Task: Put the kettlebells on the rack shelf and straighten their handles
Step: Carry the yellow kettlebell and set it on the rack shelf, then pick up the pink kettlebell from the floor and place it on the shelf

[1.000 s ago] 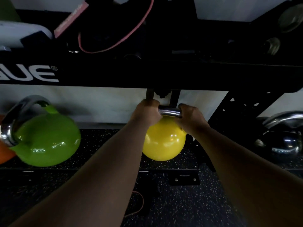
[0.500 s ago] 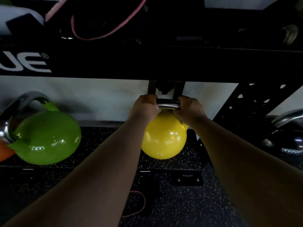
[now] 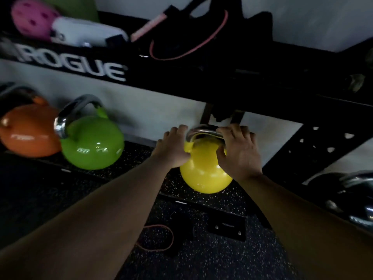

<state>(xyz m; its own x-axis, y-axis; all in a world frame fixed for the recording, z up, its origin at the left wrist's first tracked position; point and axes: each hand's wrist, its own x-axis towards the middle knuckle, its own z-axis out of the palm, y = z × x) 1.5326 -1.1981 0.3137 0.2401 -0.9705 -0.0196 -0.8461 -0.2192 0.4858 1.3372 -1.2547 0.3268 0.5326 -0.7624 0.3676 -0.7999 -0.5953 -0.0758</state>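
A yellow kettlebell stands on the speckled lower rack shelf, its steel handle running left to right just under the black upper beam. My left hand rests against the handle's left end with its fingers stretched out. My right hand lies over the handle's right end, fingers spread and thumb on the yellow body. Left of it on the same shelf sit a green kettlebell, its handle turned at an angle, and an orange kettlebell.
A black kettlebell sits at the right beyond the perforated rack upright. The upper beam marked ROGUE hangs low above the handles; its shelf carries a pink ball and bands. A rubber band lies on the floor.
Both fists, closed on the yellow kettlebell's handle before, have loosened and the fingers are now spread. My view has swung left, bringing the orange kettlebell into sight.
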